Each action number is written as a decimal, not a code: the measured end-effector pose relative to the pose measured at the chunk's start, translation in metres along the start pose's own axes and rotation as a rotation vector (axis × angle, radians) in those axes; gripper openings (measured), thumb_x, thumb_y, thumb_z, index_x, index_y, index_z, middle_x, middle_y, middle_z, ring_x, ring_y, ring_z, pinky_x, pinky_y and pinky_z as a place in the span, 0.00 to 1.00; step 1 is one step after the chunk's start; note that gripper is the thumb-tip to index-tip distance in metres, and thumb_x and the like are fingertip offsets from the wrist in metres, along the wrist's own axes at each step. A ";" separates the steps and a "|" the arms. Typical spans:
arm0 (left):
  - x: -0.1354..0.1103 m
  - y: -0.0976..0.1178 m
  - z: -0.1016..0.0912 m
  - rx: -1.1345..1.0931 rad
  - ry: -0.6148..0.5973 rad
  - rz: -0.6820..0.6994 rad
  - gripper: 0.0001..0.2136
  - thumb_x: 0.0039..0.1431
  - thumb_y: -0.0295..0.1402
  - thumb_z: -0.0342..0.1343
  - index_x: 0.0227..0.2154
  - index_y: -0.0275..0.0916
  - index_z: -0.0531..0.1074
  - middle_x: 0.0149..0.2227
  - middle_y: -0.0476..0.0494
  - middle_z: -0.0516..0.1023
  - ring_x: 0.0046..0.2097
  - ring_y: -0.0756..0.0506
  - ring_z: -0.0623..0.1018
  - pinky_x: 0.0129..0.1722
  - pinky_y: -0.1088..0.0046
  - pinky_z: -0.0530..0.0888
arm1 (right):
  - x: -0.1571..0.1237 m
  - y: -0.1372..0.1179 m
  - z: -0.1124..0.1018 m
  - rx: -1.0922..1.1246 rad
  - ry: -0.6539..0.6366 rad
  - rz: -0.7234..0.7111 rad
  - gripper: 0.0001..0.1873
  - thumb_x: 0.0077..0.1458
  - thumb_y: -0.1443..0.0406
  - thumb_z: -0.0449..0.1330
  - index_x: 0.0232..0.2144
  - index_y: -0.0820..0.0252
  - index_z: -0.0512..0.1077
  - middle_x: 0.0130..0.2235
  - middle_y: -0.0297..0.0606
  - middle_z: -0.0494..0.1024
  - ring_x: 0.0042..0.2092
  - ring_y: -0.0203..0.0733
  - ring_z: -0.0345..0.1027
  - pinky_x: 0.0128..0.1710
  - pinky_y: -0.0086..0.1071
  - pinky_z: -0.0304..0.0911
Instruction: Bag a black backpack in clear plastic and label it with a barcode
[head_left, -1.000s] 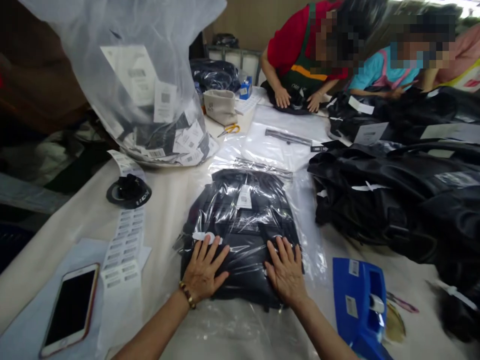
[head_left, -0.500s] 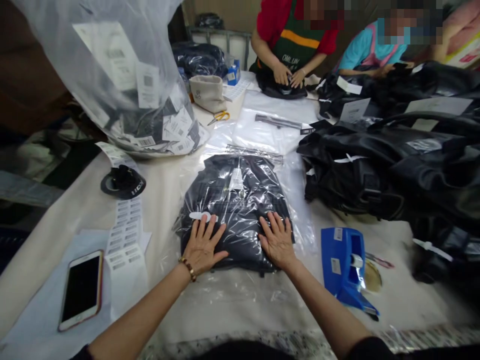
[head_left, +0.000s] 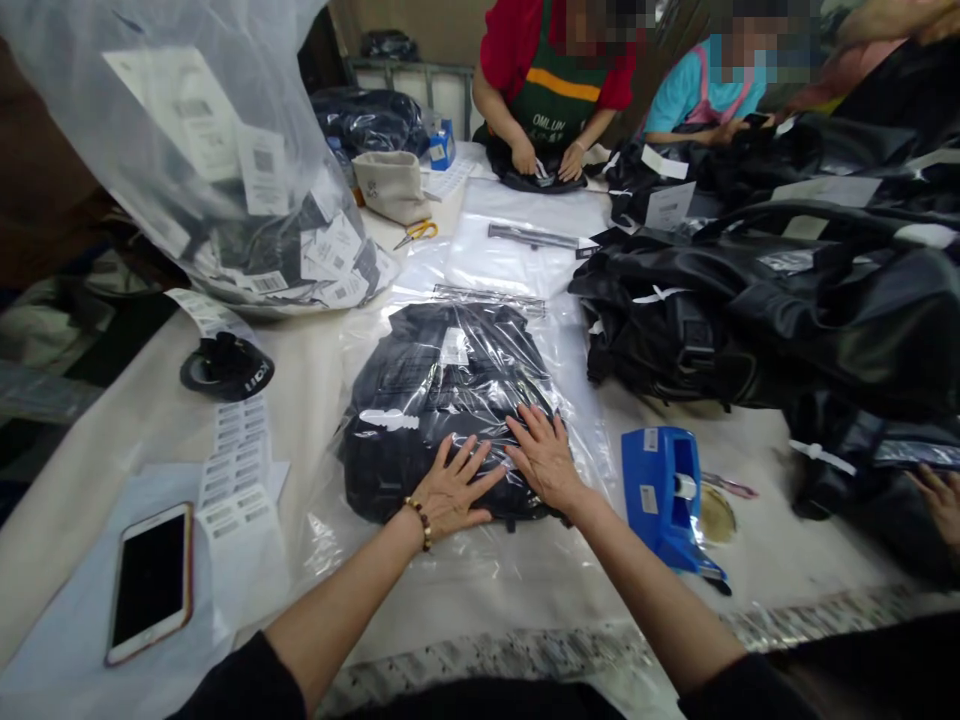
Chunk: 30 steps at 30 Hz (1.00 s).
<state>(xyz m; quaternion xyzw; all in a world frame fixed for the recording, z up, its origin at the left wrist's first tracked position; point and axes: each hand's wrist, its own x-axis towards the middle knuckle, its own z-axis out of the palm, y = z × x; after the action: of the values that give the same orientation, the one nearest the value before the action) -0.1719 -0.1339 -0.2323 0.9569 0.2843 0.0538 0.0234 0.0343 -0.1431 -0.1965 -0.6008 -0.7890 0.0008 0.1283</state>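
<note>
A black bag [head_left: 397, 455] lies flat inside a clear plastic bag [head_left: 330, 535] on the table in front of me. Through the film a white tag [head_left: 454, 346] shows near its upper middle, and a white strip [head_left: 388, 419] at its left. My left hand [head_left: 454, 487] rests open on the lower middle of the plastic, fingers spread. Close beside it, my right hand [head_left: 545, 455] lies open on the lower right part. Neither hand grips anything.
To the right are a blue tape dispenser [head_left: 660, 500] and a heap of black bags [head_left: 750, 290]. Left lie a phone [head_left: 150, 583], barcode stickers [head_left: 238, 470] and a big sack of tags [head_left: 225, 200]. Yellow scissors [head_left: 417, 232] lie beyond. A co-worker's hand [head_left: 941, 500] shows at right; others work across the table.
My left hand has slid right across the plastic, closer to my right hand. The view has shifted slightly. Another person's hand has appeared at the right edge.
</note>
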 end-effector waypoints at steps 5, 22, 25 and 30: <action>-0.002 -0.002 0.001 -0.019 -0.003 -0.015 0.34 0.53 0.54 0.49 0.60 0.50 0.48 0.63 0.36 0.48 0.63 0.34 0.46 0.58 0.45 0.42 | -0.062 -0.031 -0.033 0.228 0.086 -0.278 0.14 0.58 0.68 0.50 0.47 0.65 0.65 0.46 0.45 0.71 0.49 0.43 0.61 0.48 0.39 0.55; -0.002 -0.005 0.005 0.008 0.018 0.006 0.33 0.54 0.56 0.46 0.60 0.49 0.50 0.63 0.35 0.48 0.63 0.34 0.47 0.58 0.47 0.40 | -0.140 -0.077 0.048 0.180 0.187 -0.173 0.18 0.60 0.74 0.39 0.35 0.66 0.69 0.30 0.40 0.70 0.33 0.38 0.59 0.36 0.32 0.57; -0.002 -0.005 0.004 0.004 0.010 0.006 0.33 0.54 0.56 0.46 0.60 0.49 0.50 0.63 0.35 0.48 0.63 0.34 0.47 0.58 0.47 0.40 | -0.139 -0.075 0.043 0.179 0.158 -0.230 0.20 0.60 0.74 0.37 0.32 0.65 0.69 0.28 0.40 0.68 0.32 0.39 0.58 0.36 0.31 0.57; -0.001 -0.004 -0.003 -0.005 -0.028 0.031 0.42 0.45 0.59 0.53 0.61 0.47 0.49 0.63 0.32 0.47 0.63 0.31 0.45 0.57 0.44 0.40 | -0.136 -0.077 0.032 0.127 0.116 -0.265 0.19 0.59 0.74 0.39 0.34 0.65 0.70 0.32 0.41 0.69 0.35 0.41 0.59 0.38 0.35 0.55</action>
<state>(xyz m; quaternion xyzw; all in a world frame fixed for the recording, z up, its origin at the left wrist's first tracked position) -0.1752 -0.1311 -0.2301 0.9618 0.2690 0.0417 0.0290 -0.0120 -0.2889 -0.2424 -0.4813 -0.8510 -0.0006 0.2103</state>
